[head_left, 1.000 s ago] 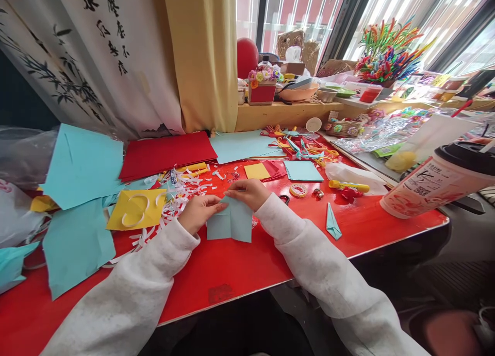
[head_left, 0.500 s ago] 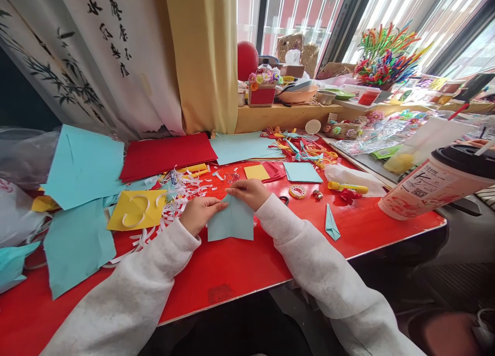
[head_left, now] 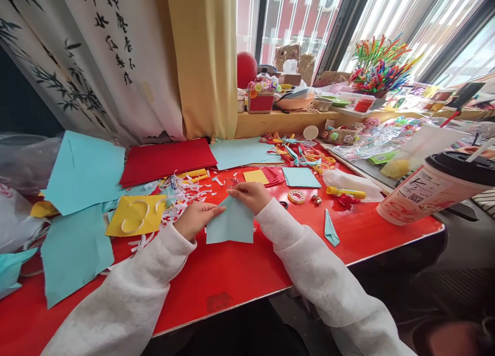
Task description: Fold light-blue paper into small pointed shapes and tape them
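A light blue sheet of paper (head_left: pixel 231 224), creased down its middle, is held above the red table (head_left: pixel 247 273). My left hand (head_left: pixel 198 218) pinches its left edge between thumb and fingers. At its top, my right hand (head_left: pixel 251 195) is closed on the paper, and the fingers cover that corner. Just behind my right hand lie a small yellow paper square (head_left: pixel 256 176) and red paper pieces (head_left: pixel 274 175). A stack of light blue squares (head_left: pixel 301 177) sits to the right of these. Farther right rests a narrow folded blue paper piece (head_left: pixel 330 227).
A large drink cup (head_left: pixel 433 191) stands at the right edge. A tape roll (head_left: pixel 296 196) and a yellow glue stick (head_left: pixel 345 192) lie right of my hands. White paper strips (head_left: pixel 189 188), a yellow sheet (head_left: pixel 135 215) and blue sheets (head_left: pixel 77 253) spread over the left side.
My left hand has shifted slightly left and down along the paper's edge. My right hand keeps its hold at the top. The camera view has tilted a little.
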The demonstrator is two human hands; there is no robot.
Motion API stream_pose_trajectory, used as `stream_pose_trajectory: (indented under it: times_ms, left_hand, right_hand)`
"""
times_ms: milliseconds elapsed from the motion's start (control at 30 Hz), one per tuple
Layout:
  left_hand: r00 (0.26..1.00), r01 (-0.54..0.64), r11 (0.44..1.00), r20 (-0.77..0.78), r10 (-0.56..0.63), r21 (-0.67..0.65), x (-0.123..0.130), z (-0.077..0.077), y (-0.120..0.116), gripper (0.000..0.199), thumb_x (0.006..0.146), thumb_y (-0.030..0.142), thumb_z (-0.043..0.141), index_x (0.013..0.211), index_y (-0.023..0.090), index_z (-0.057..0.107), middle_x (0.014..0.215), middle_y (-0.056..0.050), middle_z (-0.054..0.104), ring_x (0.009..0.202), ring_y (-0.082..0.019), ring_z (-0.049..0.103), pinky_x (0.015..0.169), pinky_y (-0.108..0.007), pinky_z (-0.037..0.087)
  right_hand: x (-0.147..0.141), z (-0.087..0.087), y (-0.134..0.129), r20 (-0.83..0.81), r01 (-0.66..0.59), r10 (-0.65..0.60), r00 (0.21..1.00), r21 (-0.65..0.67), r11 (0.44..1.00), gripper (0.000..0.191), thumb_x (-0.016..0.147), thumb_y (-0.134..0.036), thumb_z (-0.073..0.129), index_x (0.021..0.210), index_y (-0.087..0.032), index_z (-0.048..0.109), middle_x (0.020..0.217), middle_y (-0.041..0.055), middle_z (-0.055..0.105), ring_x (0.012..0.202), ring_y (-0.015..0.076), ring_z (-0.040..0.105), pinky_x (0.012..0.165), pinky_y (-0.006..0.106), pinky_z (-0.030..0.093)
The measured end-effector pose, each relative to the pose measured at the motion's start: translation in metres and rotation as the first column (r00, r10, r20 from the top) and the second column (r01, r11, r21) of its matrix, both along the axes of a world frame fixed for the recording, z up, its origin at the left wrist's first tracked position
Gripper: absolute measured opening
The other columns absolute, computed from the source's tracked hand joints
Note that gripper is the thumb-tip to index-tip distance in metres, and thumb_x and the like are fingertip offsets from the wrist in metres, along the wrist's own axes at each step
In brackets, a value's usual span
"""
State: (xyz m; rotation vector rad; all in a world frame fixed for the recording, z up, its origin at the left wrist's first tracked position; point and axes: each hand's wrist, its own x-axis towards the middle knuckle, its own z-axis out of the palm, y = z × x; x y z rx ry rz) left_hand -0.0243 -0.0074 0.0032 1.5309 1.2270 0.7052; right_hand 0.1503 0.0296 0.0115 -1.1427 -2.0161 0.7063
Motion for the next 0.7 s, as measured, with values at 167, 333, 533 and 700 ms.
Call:
stream_pose_trajectory:
  times_ms: [167, 333, 533, 700]
  left_hand:
    - [0.996, -0.039, 0.999, 0.078, 0.038, 0.013, 0.002, 0.003, 0.0, 0.033, 0.058, 0.043, 0.062, 0.075, 0.016, 0.064, 0.07, -0.003, 0.064, 0.064, -0.017, 0.056, 0.056, -0.026, 0.042]
    - [0.957, -0.249, 0.968, 0.157, 0.245, 0.01, 0.001, 0.01, -0.001, 0.032, 0.056, 0.042, 0.064, 0.072, 0.015, 0.065, 0.063, -0.001, 0.062, 0.056, -0.013, 0.054, 0.051, -0.023, 0.041]
    - [0.919, -0.312, 0.95, 0.258, 0.298, 0.015, 0.0, 0.007, 0.0, 0.032, 0.058, 0.041, 0.065, 0.078, 0.016, 0.065, 0.069, -0.001, 0.064, 0.06, -0.013, 0.056, 0.055, -0.023, 0.044]
    - [0.876, -0.369, 0.93, 0.333, 0.35, -0.007, 0.001, 0.005, 0.001, 0.039, 0.056, 0.041, 0.066, 0.088, 0.018, 0.064, 0.075, -0.002, 0.066, 0.066, -0.015, 0.058, 0.059, -0.025, 0.046]
  right_hand:
    - [-0.004, 0.003, -0.005, -0.082, -0.063, 0.055, 0.995, -0.093, 0.994, 0.038, 0.067, -0.049, 0.052, 0.065, -0.012, 0.062, 0.057, 0.0013, 0.053, 0.057, 0.009, 0.044, 0.052, 0.02, 0.033]
    - [-0.001, 0.011, -0.008, -0.365, -0.16, 0.042, 0.93, -0.3, 0.94, 0.062, 0.061, -0.038, 0.063, 0.115, -0.015, 0.045, 0.069, 0.0015, 0.058, 0.061, 0.0104, 0.051, 0.055, 0.022, 0.04]
    - [-0.001, 0.002, -0.006, -0.339, -0.194, 0.109, 0.934, -0.226, 0.955, 0.058, 0.07, -0.028, 0.055, 0.124, -0.019, 0.037, 0.068, -0.0002, 0.059, 0.059, 0.0107, 0.053, 0.055, 0.023, 0.044]
    - [-0.005, 0.001, -0.011, -0.192, -0.076, 0.076, 0.979, 0.009, 0.997, 0.053, 0.074, -0.022, 0.05, 0.125, -0.021, 0.036, 0.08, 0.0011, 0.064, 0.07, 0.0133, 0.058, 0.066, 0.027, 0.046]
